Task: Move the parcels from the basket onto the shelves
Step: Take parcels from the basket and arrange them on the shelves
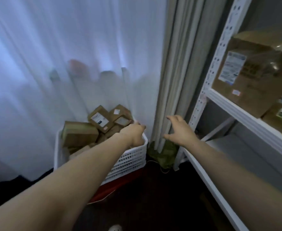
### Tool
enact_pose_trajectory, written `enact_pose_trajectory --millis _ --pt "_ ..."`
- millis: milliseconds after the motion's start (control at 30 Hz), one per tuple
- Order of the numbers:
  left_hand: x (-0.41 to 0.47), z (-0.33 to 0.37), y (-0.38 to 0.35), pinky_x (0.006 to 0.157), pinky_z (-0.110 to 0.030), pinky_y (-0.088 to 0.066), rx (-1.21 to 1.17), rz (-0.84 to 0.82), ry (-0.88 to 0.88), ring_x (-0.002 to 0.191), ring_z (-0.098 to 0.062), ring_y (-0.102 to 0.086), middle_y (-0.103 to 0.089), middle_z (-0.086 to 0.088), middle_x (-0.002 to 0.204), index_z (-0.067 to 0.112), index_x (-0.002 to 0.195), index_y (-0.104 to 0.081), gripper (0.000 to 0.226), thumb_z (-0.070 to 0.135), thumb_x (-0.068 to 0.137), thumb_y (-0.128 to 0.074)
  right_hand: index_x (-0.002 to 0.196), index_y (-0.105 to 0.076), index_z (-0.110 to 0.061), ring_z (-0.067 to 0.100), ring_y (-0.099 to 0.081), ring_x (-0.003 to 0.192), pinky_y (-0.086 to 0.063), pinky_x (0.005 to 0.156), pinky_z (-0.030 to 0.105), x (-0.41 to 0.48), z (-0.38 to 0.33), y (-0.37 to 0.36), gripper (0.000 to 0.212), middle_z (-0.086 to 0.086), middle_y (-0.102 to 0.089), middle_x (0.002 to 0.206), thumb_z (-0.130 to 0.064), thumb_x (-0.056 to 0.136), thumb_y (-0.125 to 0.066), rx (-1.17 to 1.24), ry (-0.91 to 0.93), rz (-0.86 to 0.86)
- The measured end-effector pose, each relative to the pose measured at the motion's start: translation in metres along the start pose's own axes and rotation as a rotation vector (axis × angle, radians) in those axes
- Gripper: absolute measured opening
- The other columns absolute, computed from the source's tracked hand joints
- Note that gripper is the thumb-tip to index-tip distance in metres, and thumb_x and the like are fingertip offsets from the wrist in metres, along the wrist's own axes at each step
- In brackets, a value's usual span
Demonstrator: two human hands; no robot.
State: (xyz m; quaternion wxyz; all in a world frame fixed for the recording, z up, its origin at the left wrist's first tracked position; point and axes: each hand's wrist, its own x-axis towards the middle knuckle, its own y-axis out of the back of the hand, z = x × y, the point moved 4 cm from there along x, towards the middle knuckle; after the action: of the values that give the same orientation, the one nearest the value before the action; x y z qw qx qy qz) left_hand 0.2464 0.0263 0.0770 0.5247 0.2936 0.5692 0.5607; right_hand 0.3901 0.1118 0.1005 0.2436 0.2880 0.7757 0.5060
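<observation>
While L hand (134,134) & R hand (181,130) hover spread, empty, brown labelled parcels (100,121) fill basket (130,161).

A: Where does the view sit?
B: One wide-angle camera on the person's head, facing forward and down, fairly near a basket (130,161) in the corner, with shelves (237,108) close at right.

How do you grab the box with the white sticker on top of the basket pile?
Take the labelled parcel from above, across two opposite side edges: it lies tilted on top of the pile, label up, sides free. The left hand is nearest.
</observation>
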Motion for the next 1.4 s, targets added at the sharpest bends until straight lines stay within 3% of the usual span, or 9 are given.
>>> enact_pose_trajectory --millis 100,267,533,733,867,1000,1167,1300,1400 --pt "-0.025 -0.080 -0.022 0.088 -0.029 -0.040 -0.092 -0.019 0.138 0.120 -0.029 -0.047 -0.046 -0.011 0.134 0.010 0.136 -0.043 0.048 0.029 0.093 -0.053 0.149 -0.025 -0.017 0.026 -0.033 0.136 -0.035 0.107 0.037 0.031 -0.054 -0.048 0.077 0.008 -0.027 0.150 -0.037 0.087 -0.065 -0.008 0.073 -0.104" --pt "-0.041 -0.209 -0.040 0.092 -0.034 -0.045 -0.206 -0.024 0.312 0.115 -0.026 -0.050 -0.054 -0.008 0.126 0.013 0.125 -0.054 0.041 0.035 0.091 -0.055 0.147 -0.029 -0.020 0.025 -0.038 0.133 -0.038 0.104 0.036 0.094 -0.136 -0.120 0.072 0.007 -0.032 0.148 -0.033 0.086 -0.066 -0.033 0.128 -0.217" --pt "-0.032 -0.355 -0.040 0.093 -0.033 -0.045 -0.302 -0.068 0.473 0.115 -0.025 -0.053 -0.054 -0.010 0.129 0.008 0.132 -0.049 0.046 0.027 0.090 -0.057 0.145 -0.033 -0.018 0.024 -0.041 0.130 -0.041 0.104 0.037 0.187 -0.210 -0.194 0.072 0.007 -0.034 0.146 -0.032 0.085 -0.068 -0.059 0.118 -0.347" --pt "0.032 -0.378 -0.037 0.087 -0.032 -0.048 -0.333 -0.083 0.436 0.105 -0.022 -0.057 -0.060 -0.004 0.118 0.013 0.121 -0.056 0.037 0.024 0.086 -0.061 0.145 -0.033 -0.017 0.026 -0.039 0.130 -0.039 0.105 0.038 0.259 -0.186 -0.209 0.073 0.008 -0.036 0.145 -0.023 0.082 -0.070 -0.106 0.074 -0.375" --pt "0.089 -0.385 -0.037 0.091 -0.036 -0.048 -0.323 -0.115 0.459 0.112 -0.026 -0.054 -0.056 -0.009 0.125 0.010 0.130 -0.049 0.044 0.024 0.089 -0.058 0.144 -0.033 -0.016 0.027 -0.035 0.133 -0.037 0.108 0.040 0.332 -0.162 -0.213 0.078 0.010 -0.037 0.144 -0.023 0.078 -0.074 -0.177 0.089 -0.362" --pt "0.144 -0.395 -0.042 0.092 -0.037 -0.046 -0.312 -0.156 0.538 0.116 -0.027 -0.052 -0.055 -0.011 0.128 0.009 0.133 -0.047 0.050 0.026 0.088 -0.058 0.148 -0.024 -0.010 0.031 -0.028 0.137 -0.029 0.113 0.038 0.415 -0.141 -0.225 0.093 0.013 -0.030 0.149 -0.029 0.074 -0.077 -0.313 0.166 -0.363" --pt "0.210 -0.403 -0.051 0.093 -0.034 -0.042 -0.357 -0.184 0.590 0.119 -0.029 -0.050 -0.053 -0.012 0.133 0.011 0.134 -0.047 0.046 0.026 0.091 -0.057 0.152 0.004 -0.010 0.035 -0.001 0.146 -0.008 0.118 0.043 0.497 -0.122 -0.258 0.124 0.017 0.002 0.158 -0.037 0.068 -0.083 -0.491 0.265 -0.463" --pt "0.240 -0.405 -0.063 0.089 -0.030 -0.041 -0.385 -0.199 0.613 0.120 -0.028 -0.051 -0.053 -0.011 0.133 0.012 0.137 -0.044 0.046 0.025 0.093 -0.054 0.151 0.011 -0.014 0.040 0.006 0.145 -0.004 0.117 0.052 0.535 -0.114 -0.292 0.139 0.021 0.004 0.156 -0.044 0.058 -0.087 -0.659 0.364 -0.530" --pt "0.248 -0.406 -0.071 0.090 -0.033 -0.044 -0.405 -0.207 0.620 0.118 -0.029 -0.052 -0.054 -0.012 0.132 0.012 0.137 -0.044 0.048 0.023 0.092 -0.055 0.151 0.014 -0.016 0.041 0.004 0.144 -0.007 0.115 0.056 0.547 -0.105 -0.310 0.133 0.021 0.003 0.156 -0.038 0.064 -0.084 -0.712 0.388 -0.541"
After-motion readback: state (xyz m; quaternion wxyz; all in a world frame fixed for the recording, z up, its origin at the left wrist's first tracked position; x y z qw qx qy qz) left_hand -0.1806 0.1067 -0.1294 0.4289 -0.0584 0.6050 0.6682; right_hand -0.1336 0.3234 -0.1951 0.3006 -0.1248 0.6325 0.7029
